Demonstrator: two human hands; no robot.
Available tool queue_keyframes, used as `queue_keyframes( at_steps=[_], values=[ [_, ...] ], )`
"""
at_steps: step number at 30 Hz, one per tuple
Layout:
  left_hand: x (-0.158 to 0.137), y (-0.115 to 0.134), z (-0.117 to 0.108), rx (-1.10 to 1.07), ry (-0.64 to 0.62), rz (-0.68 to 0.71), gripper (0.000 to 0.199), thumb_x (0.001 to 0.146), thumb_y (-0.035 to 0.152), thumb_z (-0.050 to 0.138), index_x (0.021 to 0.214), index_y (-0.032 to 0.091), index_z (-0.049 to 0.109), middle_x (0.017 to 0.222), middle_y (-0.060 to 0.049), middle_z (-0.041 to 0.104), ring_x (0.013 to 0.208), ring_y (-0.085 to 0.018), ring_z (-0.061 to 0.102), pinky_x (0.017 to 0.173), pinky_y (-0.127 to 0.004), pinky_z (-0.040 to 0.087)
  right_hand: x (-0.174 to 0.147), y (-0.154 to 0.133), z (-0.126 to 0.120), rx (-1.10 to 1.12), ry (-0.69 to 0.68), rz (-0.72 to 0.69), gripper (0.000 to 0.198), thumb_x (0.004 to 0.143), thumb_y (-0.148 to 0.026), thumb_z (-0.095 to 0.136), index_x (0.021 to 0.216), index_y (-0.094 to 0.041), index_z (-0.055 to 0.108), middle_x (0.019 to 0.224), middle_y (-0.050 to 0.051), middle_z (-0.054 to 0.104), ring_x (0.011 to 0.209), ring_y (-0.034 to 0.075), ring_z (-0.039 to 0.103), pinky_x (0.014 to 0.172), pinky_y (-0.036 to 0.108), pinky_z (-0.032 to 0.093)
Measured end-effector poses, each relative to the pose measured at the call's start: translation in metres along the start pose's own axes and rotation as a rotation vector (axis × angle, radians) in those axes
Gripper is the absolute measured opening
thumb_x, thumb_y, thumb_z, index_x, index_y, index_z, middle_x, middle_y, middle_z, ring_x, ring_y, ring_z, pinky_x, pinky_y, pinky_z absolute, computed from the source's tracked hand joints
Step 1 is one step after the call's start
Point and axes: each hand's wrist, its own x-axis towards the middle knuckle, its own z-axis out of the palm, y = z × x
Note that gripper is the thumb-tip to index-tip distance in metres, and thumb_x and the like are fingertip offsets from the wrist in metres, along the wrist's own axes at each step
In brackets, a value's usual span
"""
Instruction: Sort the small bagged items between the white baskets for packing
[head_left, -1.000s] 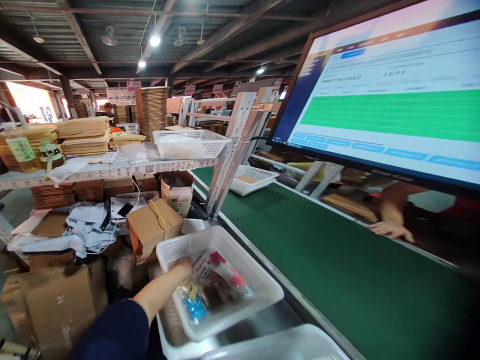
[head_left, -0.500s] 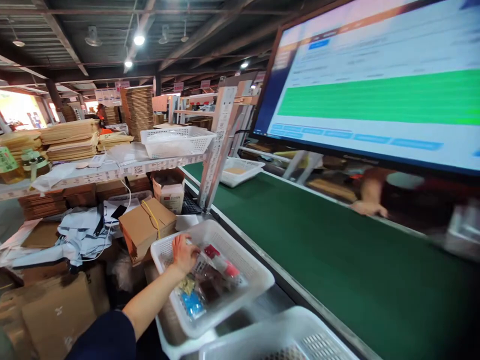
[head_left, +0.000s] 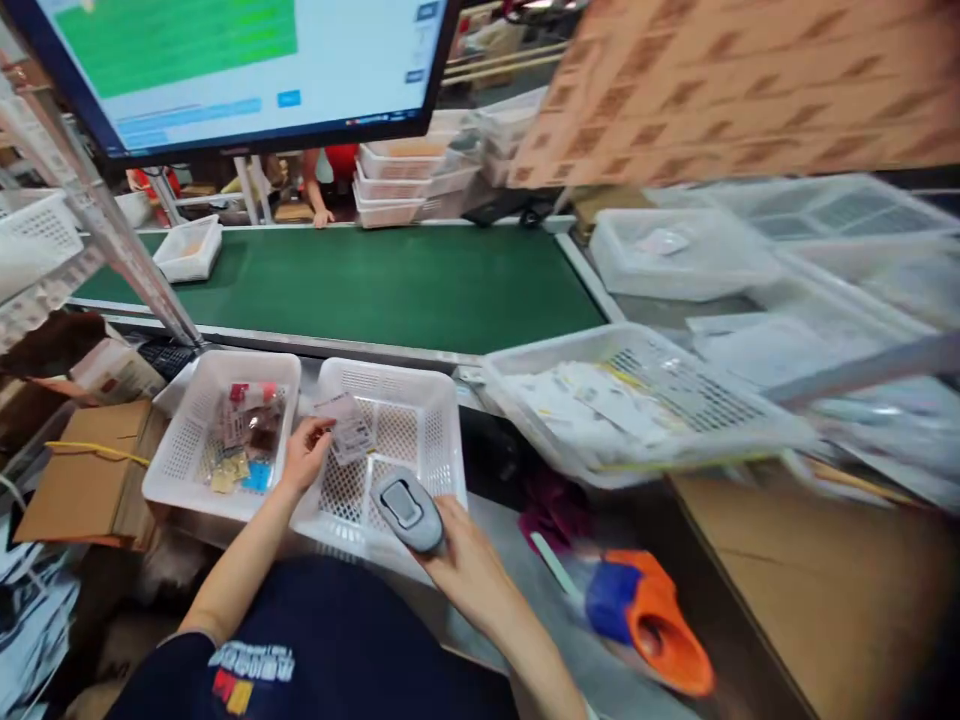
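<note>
A small clear packet (head_left: 346,432), lifted since from the filled white mesh basket (head_left: 187,455), was pinched by the left hand (head_left: 306,455) over the adjacent basket (head_left: 405,420); a grey scanner (head_left: 409,510) was gripped by the right hand (head_left: 465,570), suggesting scanning.

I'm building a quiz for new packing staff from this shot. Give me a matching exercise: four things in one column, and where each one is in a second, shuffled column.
Things:
1. grey handheld scanner
2. small clear packet
3. orange and blue tape dispenser
4. monitor

Places:
A. above the green conveyor belt
B. lying on the counter at the right
C. in the right hand
D. in the left hand, over a white basket

Pairs: 1-C, 2-D, 3-B, 4-A
</note>
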Motion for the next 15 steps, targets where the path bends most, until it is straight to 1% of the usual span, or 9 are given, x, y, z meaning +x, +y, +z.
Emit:
queue_keyframes(
  at_steps=[2, 4, 6, 8, 10, 12, 13, 15],
  values=[
    [-0.001, -0.005, 0.007, -0.006, -0.010, -0.015, 0.026, 0.086, 0.024, 0.080, 0.111, 0.020, 0.081, 0.110, -0.008, 0.079, 0.089, -0.020, 0.070, 0.079, -0.030, 0.058, 0.000, -0.006, 0.005, -0.006, -0.012, 0.033, 0.021, 0.082, -0.033, 0.065, 0.101, -0.025, 0.069, 0.104, 0.007, 0.069, 0.091, 0.027, 0.071, 0.083, 0.038, 0.056],
    [-0.001, -0.010, 0.010, -0.002, -0.025, -0.019, 0.029, 0.085, 0.023, 0.081, 0.114, 0.020, 0.079, 0.115, -0.010, 0.077, 0.085, -0.018, 0.065, 0.072, -0.028, 0.055, -0.002, -0.007, 0.011, -0.022, -0.034, 0.059, 0.023, 0.083, -0.030, 0.065, 0.105, -0.025, 0.069, 0.108, 0.008, 0.068, 0.096, 0.028, 0.071, 0.086, 0.039, 0.055],
    [-0.002, -0.014, 0.010, 0.016, -0.044, -0.014, 0.031, 0.086, 0.022, 0.078, 0.117, 0.019, 0.077, 0.119, -0.011, 0.077, 0.085, -0.018, 0.064, 0.073, -0.027, 0.055, -0.004, -0.004, 0.017, -0.046, -0.044, 0.073, 0.026, 0.083, -0.027, 0.064, 0.108, -0.024, 0.068, 0.109, 0.008, 0.068, 0.101, 0.029, 0.072, 0.088, 0.040, 0.053],
    [-0.002, -0.017, 0.007, 0.054, -0.074, -0.015, 0.037, 0.087, 0.022, 0.075, 0.125, 0.020, 0.075, 0.126, -0.012, 0.077, 0.089, -0.019, 0.066, 0.076, -0.029, 0.057, -0.006, 0.000, 0.021, -0.063, -0.045, 0.072, 0.028, 0.081, -0.027, 0.062, 0.109, -0.025, 0.068, 0.108, 0.007, 0.068, 0.100, 0.029, 0.073, 0.086, 0.039, 0.053],
    [0.002, -0.018, 0.000, 0.126, -0.108, -0.015, 0.051, 0.089, 0.023, 0.074, 0.140, 0.022, 0.071, 0.141, -0.014, 0.073, 0.099, -0.022, 0.070, 0.084, -0.032, 0.061, -0.008, 0.005, 0.022, -0.055, -0.038, 0.062, 0.024, 0.082, -0.030, 0.062, 0.104, -0.025, 0.069, 0.103, 0.007, 0.069, 0.095, 0.028, 0.073, 0.083, 0.039, 0.053],
    [0.013, -0.018, -0.014, 0.250, -0.111, -0.008, 0.067, 0.089, 0.024, 0.076, 0.155, 0.023, 0.064, 0.156, -0.017, 0.065, 0.120, -0.028, 0.071, 0.099, -0.040, 0.063, -0.011, 0.014, 0.020, -0.018, -0.018, 0.050, 0.023, 0.083, -0.037, 0.063, 0.100, -0.025, 0.069, 0.100, 0.007, 0.072, 0.094, 0.029, 0.074, 0.083, 0.040, 0.056],
    [0.021, -0.018, -0.025, 0.336, -0.091, -0.009, 0.073, 0.090, 0.024, 0.076, 0.161, 0.023, 0.060, 0.160, -0.018, 0.062, 0.132, -0.032, 0.068, 0.111, -0.045, 0.060, -0.014, 0.020, 0.019, 0.011, 0.005, 0.048, 0.026, 0.083, -0.041, 0.064, 0.102, -0.025, 0.070, 0.101, 0.008, 0.074, 0.095, 0.030, 0.076, 0.084, 0.041, 0.058],
    [0.041, -0.016, -0.052, 0.556, -0.029, -0.063, 0.079, 0.091, 0.023, 0.075, 0.168, 0.021, 0.055, 0.169, -0.020, 0.057, 0.156, -0.036, 0.055, 0.130, -0.050, 0.047, -0.020, 0.037, 0.015, 0.067, 0.085, 0.067, 0.036, 0.082, -0.051, 0.067, 0.107, -0.024, 0.071, 0.105, 0.010, 0.079, 0.098, 0.033, 0.079, 0.086, 0.043, 0.062]
  ],
)
